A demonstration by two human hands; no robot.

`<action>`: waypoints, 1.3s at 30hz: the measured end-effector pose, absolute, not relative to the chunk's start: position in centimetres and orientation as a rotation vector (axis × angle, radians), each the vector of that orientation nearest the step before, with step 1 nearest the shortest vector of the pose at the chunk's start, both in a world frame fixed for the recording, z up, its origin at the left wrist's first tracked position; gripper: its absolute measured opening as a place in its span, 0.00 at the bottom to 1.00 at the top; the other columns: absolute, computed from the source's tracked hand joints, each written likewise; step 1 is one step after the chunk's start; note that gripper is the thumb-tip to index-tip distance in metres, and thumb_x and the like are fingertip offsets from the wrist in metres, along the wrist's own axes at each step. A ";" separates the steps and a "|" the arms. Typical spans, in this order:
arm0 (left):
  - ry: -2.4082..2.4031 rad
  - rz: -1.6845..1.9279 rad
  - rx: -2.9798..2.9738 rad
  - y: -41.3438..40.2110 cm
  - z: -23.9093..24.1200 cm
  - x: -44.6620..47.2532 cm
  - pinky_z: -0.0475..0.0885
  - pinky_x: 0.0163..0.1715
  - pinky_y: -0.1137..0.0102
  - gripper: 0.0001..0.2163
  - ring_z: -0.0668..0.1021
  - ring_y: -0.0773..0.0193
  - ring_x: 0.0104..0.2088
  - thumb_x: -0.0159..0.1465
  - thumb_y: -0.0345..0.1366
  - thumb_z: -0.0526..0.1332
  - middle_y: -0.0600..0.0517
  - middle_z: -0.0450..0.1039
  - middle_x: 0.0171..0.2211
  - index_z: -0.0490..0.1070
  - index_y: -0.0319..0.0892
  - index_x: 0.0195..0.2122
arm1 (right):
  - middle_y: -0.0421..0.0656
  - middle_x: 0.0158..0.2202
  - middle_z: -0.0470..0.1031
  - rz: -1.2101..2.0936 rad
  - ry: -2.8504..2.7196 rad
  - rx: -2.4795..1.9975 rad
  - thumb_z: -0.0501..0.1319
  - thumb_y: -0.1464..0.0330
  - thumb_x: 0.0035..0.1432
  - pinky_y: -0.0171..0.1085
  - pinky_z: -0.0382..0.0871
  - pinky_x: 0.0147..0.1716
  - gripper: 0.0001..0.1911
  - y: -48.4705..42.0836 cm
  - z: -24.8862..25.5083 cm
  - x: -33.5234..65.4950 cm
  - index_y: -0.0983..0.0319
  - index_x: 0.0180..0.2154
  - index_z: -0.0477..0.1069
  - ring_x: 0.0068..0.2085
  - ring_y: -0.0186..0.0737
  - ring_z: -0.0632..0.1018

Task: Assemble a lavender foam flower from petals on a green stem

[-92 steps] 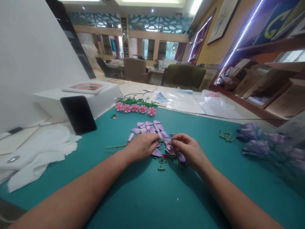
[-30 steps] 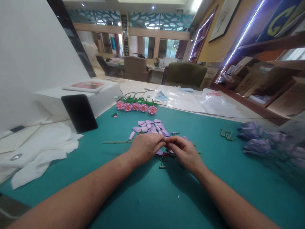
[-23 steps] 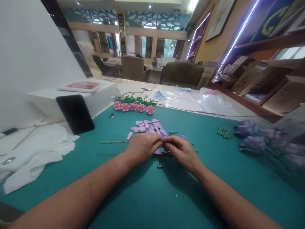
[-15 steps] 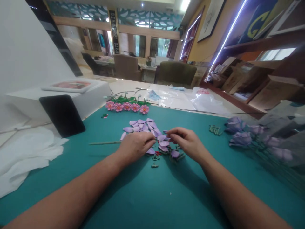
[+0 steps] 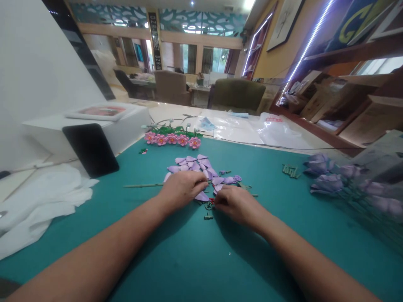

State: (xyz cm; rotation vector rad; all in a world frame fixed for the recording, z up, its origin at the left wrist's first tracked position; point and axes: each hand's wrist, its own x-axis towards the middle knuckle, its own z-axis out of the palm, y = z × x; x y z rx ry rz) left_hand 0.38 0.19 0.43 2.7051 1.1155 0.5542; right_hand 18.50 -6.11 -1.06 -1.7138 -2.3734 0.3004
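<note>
My left hand [image 5: 181, 188] is closed around a thin green stem [image 5: 141, 185], which sticks out to the left. Lilac petal pieces [image 5: 190, 161] lie in a loose pile just beyond that hand. My right hand [image 5: 237, 203] is down at the near right side of the pile, its fingers bent together beside some small red pieces [image 5: 212, 200]. Whatever its fingertips may hold is hidden. A dark green ring-shaped piece [image 5: 208, 205] and a short green connector [image 5: 208, 217] lie in front of the fingers. A round purple piece [image 5: 237, 178] rests beyond my right hand.
Pink flowers [image 5: 171, 139] lie in a row at the back of the green mat [image 5: 189, 260]. Assembled lilac roses [image 5: 325, 184] and small green pieces [image 5: 290, 170] are on the right. To the left are a black tablet [image 5: 91, 150] and white cloth-like material [image 5: 47, 201].
My right hand has come down and nearer to me, from above the petals to the small red pieces. The left hand keeps its grip on the stem. The view has shifted slightly.
</note>
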 end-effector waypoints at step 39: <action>0.959 0.552 2.707 -0.4 0.3 0.6 0.63 0.31 0.73 0.09 0.76 0.65 0.34 0.65 0.39 0.56 0.54 0.78 0.34 0.75 0.46 0.37 | 0.36 0.21 0.67 0.900 -1.502 -1.415 0.60 0.64 0.47 0.31 0.59 0.22 0.07 -4.6 -2.3 19.0 0.61 0.26 0.67 0.22 0.31 0.65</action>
